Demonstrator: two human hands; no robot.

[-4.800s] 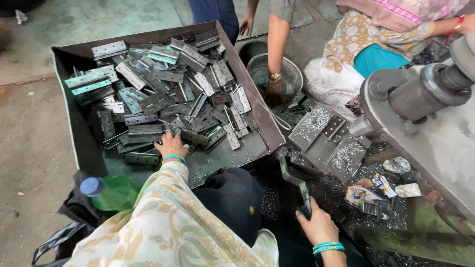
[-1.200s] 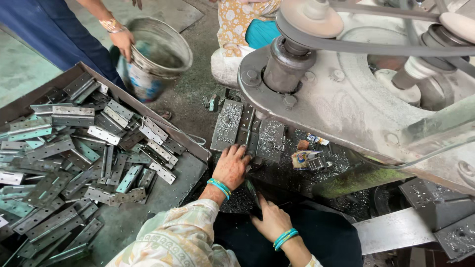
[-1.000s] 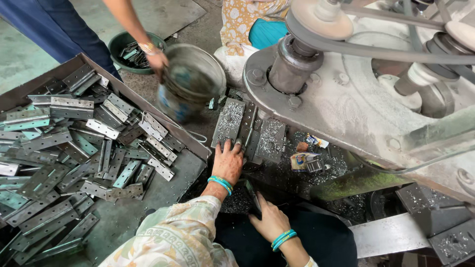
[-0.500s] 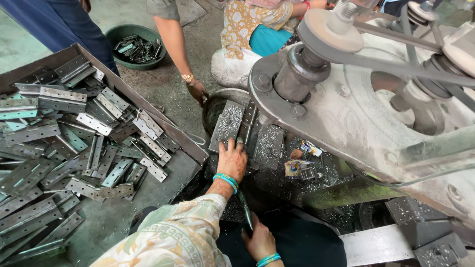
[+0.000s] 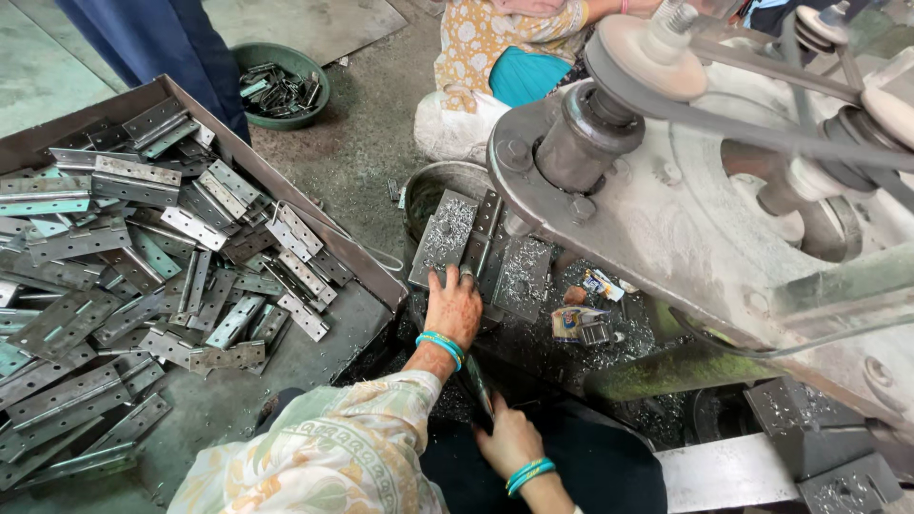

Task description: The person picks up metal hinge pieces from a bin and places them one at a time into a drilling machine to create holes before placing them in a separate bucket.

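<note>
My left hand [image 5: 455,305], in a patterned sleeve with teal bangles, reaches forward and lies on the near edge of a grey hinge plate [image 5: 446,233] dusted with metal shavings, fingers bent onto it. More such plates [image 5: 522,276] lie beside it under the machine. My right hand [image 5: 509,440], also with teal bangles, stays low near my lap and grips a narrow dark metal piece [image 5: 476,381] that points up toward my left wrist.
A large metal tray [image 5: 367,276] at left holds several loose hinges [image 5: 143,247]. A metal bucket [image 5: 419,190] stands behind the plates, with a green basin of parts [image 5: 276,86] further back. A belt-driven machine [image 5: 685,190] fills the right. One person stands at the back, another sits.
A co-worker's hand set the metal bucket down behind the plates and withdrew. My left hand came from the hinge tray to the plates and stays there; my right hand shifted lower.
</note>
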